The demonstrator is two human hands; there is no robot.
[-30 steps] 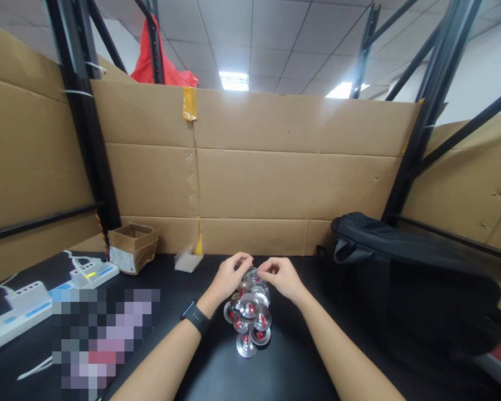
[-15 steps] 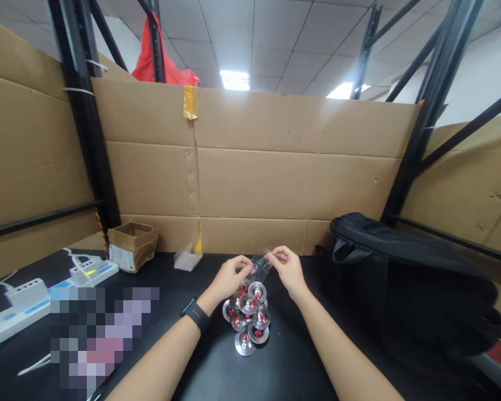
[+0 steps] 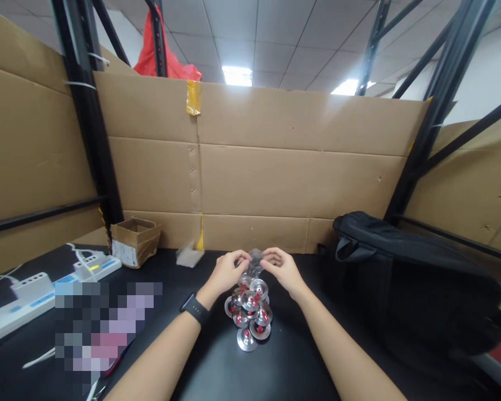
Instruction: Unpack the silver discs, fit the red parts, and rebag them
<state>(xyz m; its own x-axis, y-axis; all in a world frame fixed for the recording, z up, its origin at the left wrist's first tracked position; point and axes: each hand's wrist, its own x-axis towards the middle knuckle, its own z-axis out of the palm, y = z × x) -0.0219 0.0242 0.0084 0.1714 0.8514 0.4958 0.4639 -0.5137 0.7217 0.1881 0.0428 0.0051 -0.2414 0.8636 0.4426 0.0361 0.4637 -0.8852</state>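
Observation:
Between both hands is a small clear plastic bag [image 3: 255, 264], its contents too small to make out. My left hand [image 3: 230, 268], with a dark watch [image 3: 195, 309] on the wrist, pinches the bag's left side. The fingertips of my right hand [image 3: 284, 270] close on its right side. Just in front of the bag, a pile of shiny round metal discs [image 3: 250, 301] with red parts at their centres lies on the black table [image 3: 217, 367]. The discs overlap one another, and the bag hides part of the rear ones.
A black backpack [image 3: 409, 278] fills the right side. At left are a white power strip [image 3: 33, 301], an open cardboard box [image 3: 136, 242] and a pixelated area. A small clear packet [image 3: 190, 256] lies near the cardboard wall [image 3: 259, 178] at the back.
The bag's top no longer stretches out toward my right hand; it looks more bunched or opened. My right hand has come slightly closer to my left. The view has shifted slightly.

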